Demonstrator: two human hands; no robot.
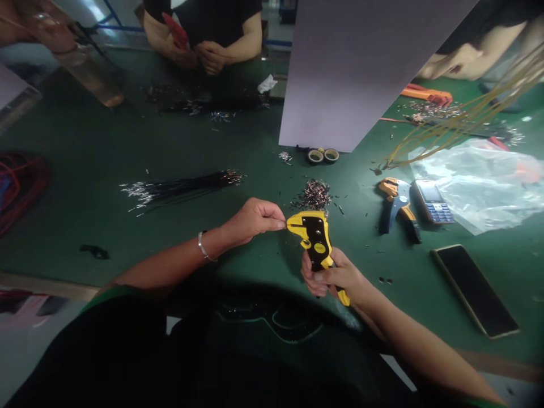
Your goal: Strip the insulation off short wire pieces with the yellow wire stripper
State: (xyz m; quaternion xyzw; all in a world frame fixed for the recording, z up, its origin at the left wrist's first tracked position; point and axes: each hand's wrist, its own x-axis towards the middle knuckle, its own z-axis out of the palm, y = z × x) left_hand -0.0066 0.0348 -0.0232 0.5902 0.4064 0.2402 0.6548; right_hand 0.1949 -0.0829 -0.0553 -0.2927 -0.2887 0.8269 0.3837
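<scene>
My right hand [325, 273] is wrapped around the handles of a yellow-and-black wire stripper [318, 237], its jaws pointing left. At those jaws, my left hand [264, 218] is closed in a pinch, thumb against forefinger. Whatever sits between these fingertips is too small to make out. Just beyond the tool lies a heap of short stripped scraps [315, 194], dark with coppery bits. A bundle of black wires [182, 186] rests on the green table [238, 141] past my left forearm, with silvery ends to the left and coppery ends to the right.
Right of my hands lie an orange-and-black wire stripper [398, 205], a keypad phone [434, 201], a smartphone [476, 290] and a clear plastic bag [480, 187]. Two tape rolls [323, 156] sit by a pale upright panel [335, 73]. Co-workers' hands [211, 56] show across the table.
</scene>
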